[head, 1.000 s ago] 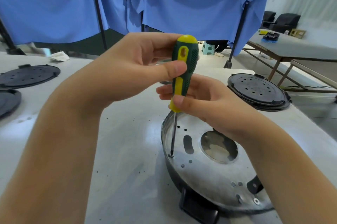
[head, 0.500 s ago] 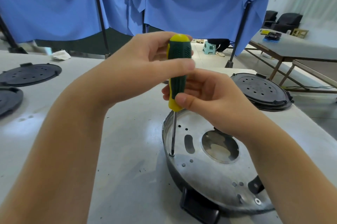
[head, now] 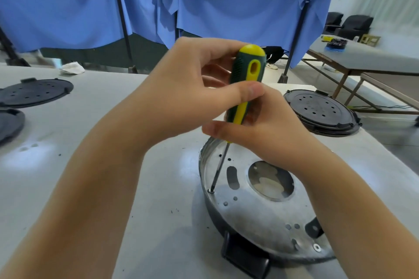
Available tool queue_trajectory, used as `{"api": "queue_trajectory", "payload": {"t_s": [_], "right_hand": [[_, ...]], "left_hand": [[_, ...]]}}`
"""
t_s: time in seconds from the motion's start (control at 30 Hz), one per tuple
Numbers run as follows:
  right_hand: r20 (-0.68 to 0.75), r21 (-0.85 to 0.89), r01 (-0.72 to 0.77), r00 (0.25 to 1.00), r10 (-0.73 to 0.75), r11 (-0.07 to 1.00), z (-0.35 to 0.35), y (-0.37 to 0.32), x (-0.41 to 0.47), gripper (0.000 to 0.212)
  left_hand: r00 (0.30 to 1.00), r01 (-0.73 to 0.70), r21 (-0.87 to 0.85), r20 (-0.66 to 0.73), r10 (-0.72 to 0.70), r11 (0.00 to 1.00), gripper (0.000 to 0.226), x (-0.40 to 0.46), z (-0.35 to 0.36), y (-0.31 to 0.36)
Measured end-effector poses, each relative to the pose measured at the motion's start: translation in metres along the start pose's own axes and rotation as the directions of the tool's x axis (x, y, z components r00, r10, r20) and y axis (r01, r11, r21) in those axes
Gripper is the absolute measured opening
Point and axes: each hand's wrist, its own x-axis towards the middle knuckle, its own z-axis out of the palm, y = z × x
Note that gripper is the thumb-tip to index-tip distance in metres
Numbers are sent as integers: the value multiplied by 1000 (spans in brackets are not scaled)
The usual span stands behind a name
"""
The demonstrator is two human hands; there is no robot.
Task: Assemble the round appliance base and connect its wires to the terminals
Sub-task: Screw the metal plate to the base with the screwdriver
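A round silver metal base plate (head: pixel 260 217) lies on the white table, seated in a black housing with a black tab (head: pixel 244 256) at its front. A green and yellow screwdriver (head: pixel 246 81) stands slightly tilted, its tip on a screw (head: pixel 211 190) at the plate's left rim. My left hand (head: pixel 188 95) grips the upper handle, thumb across it. My right hand (head: pixel 256 133) pinches the handle's lower end from the right. A second screw (head: pixel 317 248) sits near the plate's front right. No wires are visible.
A black perforated round cover (head: pixel 319 112) lies at the right, near the table edge. Two more black covers (head: pixel 34 92) lie at the far left. A white rag (head: pixel 72 67) sits at the back. Blue curtains hang behind; another table (head: pixel 371 58) stands far right.
The handle has turned in my fingers: its yellow hanging hole now faces me again. The screwdriver leans a little more to the right, with its tip still on the same screw.
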Motion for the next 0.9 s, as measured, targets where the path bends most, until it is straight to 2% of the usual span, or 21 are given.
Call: {"api": "queue_trajectory", "payload": {"t_s": [0.1,0.17,0.27,0.37,0.47,0.7,0.8,0.9], "right_hand": [[53,-15,-44,998,45,999,-1,0,-2,32],[86,61,-54,995,49,997,-4,0,-3,26],[193,279,-102,980,49,955,-12,0,-2,30],[249,343,-129,968,42,930,-14,3,0,35],[177,319,-84,984,28,944,-12,6,0,31],[68,253,5,997,-23,967,-10,6,0,40],[23,217,39,999,-45,975,-7,5,0,56],[-11,162,51,999,-49,986,-4,3,1,64]], "left_hand": [[1000,-29,2,11,29,1000,29,1,4,-3],[999,-34,-15,19,34,999,27,0,1,-6],[1000,-5,-93,15,7,996,28,-1,-9,-13],[999,31,-123,24,-28,992,30,-2,-16,-18],[999,37,-151,39,-31,988,30,-1,-15,-19],[984,97,-335,171,-41,937,31,-3,-20,-22],[994,69,-290,106,-39,955,28,-4,-17,-19],[1000,19,-189,-9,-21,982,33,-3,-10,-15]]}}
